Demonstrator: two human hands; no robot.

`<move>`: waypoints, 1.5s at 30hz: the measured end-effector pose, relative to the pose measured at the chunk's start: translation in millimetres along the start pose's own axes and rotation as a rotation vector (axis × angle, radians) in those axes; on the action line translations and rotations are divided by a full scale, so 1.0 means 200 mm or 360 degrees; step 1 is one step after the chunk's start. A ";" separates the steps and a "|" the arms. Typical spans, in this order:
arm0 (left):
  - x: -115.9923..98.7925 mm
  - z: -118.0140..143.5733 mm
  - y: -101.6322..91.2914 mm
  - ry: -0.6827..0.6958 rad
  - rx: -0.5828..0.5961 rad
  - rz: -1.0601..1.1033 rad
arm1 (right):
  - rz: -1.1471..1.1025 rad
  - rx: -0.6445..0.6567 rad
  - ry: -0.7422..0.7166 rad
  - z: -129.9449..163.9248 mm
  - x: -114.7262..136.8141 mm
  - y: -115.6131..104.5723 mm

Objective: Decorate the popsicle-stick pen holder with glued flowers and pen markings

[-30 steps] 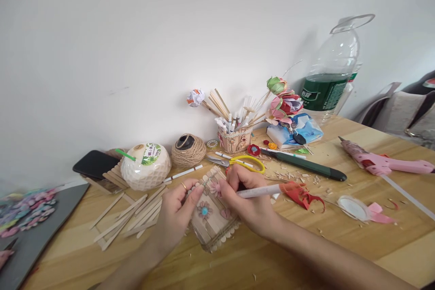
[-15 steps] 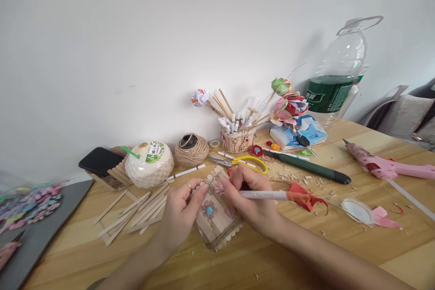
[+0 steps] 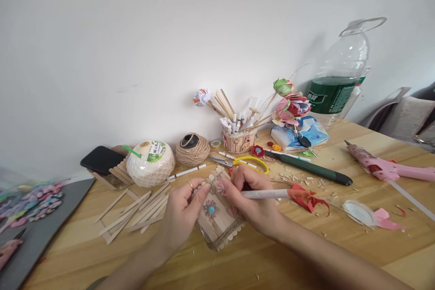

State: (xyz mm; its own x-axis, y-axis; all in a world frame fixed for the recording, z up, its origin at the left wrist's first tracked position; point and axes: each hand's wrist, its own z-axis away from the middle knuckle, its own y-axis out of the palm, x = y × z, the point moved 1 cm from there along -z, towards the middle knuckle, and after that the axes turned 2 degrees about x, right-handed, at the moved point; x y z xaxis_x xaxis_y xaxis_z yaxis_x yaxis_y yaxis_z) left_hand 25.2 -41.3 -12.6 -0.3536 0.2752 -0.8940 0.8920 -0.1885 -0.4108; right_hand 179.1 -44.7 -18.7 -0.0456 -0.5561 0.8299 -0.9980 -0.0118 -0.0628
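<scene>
Item: craft-stick box (image 3: 217,217), near centre of the wooden table (image 3: 340,240), decorated face up. Left hand (image 3: 183,210) pinches its left edge; right hand (image 3: 249,199) presses a pink flower (image 3: 220,186) onto it while clasping a white stick (image 3: 268,194) tipped with red paper. Step judged: fixing decoration; next calls for steady pressure. Right fingertips and the contact point are hidden.

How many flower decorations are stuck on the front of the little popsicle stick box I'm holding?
2 show clearly: a brown flower with a blue center mid-panel on the stick box, and a pink flower near its top, between the left hand and right hand. Others may be hidden.
</scene>
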 end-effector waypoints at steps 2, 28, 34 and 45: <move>-0.01 0.00 0.00 0.0002 0.0006 0.0018 | -0.0039 0.0017 -0.0008 0.00 0.00 0.00; -0.02 0.01 0.01 -0.0009 0.0005 -0.0042 | 0.0053 0.0119 -0.0088 -0.01 -0.01 0.00; -0.01 0.01 0.01 -0.0036 0.0000 -0.0013 | -0.0017 0.0050 -0.0052 -0.01 0.00 0.00; -0.02 0.01 0.01 0.0006 -0.0027 -0.0042 | 0.0087 0.0032 -0.0096 -0.02 0.00 0.00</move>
State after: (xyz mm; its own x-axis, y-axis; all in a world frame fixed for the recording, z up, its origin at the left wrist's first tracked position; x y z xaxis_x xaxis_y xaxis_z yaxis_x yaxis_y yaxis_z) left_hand 28.1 -45.2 -11.0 -0.3760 0.2837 -0.8821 0.8870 -0.1654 -0.4312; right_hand 179.9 -41.8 -16.2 -0.0967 -0.6053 0.7901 -0.9929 0.0038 -0.1186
